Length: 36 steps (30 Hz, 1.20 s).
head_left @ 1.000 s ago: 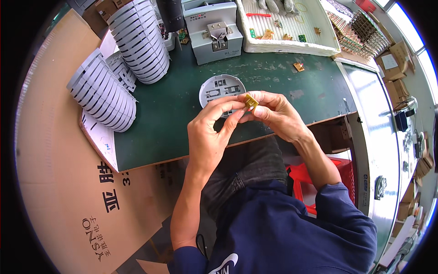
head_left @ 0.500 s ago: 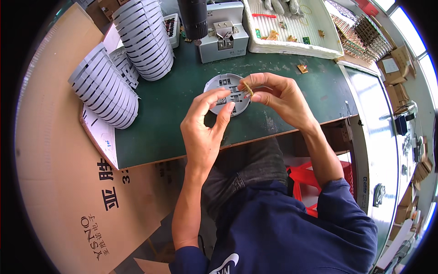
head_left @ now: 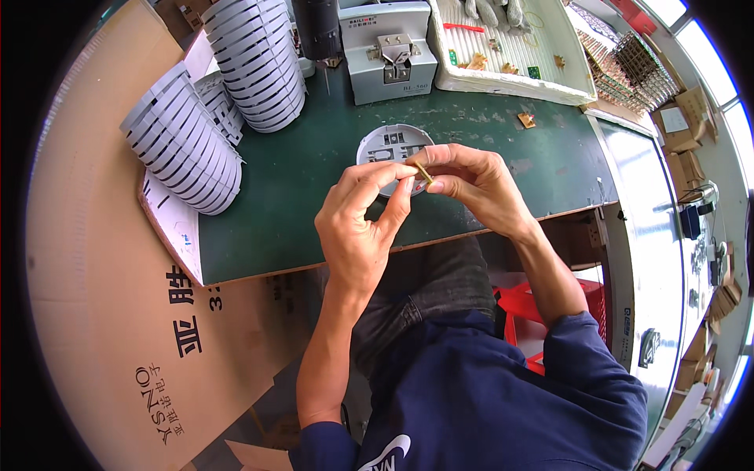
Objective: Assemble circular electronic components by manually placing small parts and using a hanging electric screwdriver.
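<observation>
My right hand (head_left: 483,188) pinches a small yellowish circuit board (head_left: 425,173) between thumb and fingers, its thin edge turned up. A tiny red part shows beneath it. My left hand (head_left: 361,208) has its thumb and forefinger brought close together against the board's near face; whatever lies between those tips is too small to make out. Under both hands, a round grey plastic housing (head_left: 375,146) with slots and dark metal fittings lies on the green table (head_left: 306,212). The fingers cover part of its lower side.
Two tall stacks of grey round housings (head_left: 255,67) (head_left: 184,145) stand at the left. A grey metal machine (head_left: 389,59) is at the back, beside a white foam tray (head_left: 514,82) holding small boards and gloves. One loose board (head_left: 526,120) lies right. A red stool (head_left: 526,310) stands below.
My left hand has moved up and right until its fingertips meet the circuit board. Its thumb and forefinger have drawn together. The right hand has shifted slightly downward, keeping the board.
</observation>
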### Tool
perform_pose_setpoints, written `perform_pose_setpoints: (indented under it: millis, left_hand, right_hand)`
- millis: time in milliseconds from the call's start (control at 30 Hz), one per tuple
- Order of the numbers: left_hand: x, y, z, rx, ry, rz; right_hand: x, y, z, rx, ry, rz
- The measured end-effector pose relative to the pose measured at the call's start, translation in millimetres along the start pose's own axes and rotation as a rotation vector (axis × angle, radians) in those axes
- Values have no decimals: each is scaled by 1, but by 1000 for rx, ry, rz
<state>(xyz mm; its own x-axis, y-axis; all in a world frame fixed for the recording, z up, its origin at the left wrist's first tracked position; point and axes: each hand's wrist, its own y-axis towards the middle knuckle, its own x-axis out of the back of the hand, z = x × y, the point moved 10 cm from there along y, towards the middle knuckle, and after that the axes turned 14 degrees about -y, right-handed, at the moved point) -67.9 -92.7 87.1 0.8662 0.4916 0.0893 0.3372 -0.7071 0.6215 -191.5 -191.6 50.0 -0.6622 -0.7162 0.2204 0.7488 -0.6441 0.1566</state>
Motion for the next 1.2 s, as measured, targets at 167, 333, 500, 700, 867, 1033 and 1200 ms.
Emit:
perform_pose_setpoints:
  millis: [167,333,500,700,867,1033,1200]
  left_hand:
    - [1,-1,1,24,-4,-18]
    - [6,3,17,77,50,-14]
    - [-8,1,53,172,288,154]
    - [-28,0,67,109,347,200]
    - [-29,4,62,114,345,178]
    - [-32,3,61,122,449,217]
    - [-35,1,59,56,528,227]
  right_hand:
    - [0,-1,-1,-5,45,-4]
    - [26,9,13,107,-529,-190]
    - [25,44,29,312,-962,-212]
    - [3,63,3,318,-1125,-80]
    - [2,65,-4,338,-1139,-90]
    - [3,66,-6,343,-1116,-90]
    - [22,60,1,338,-982,-175]
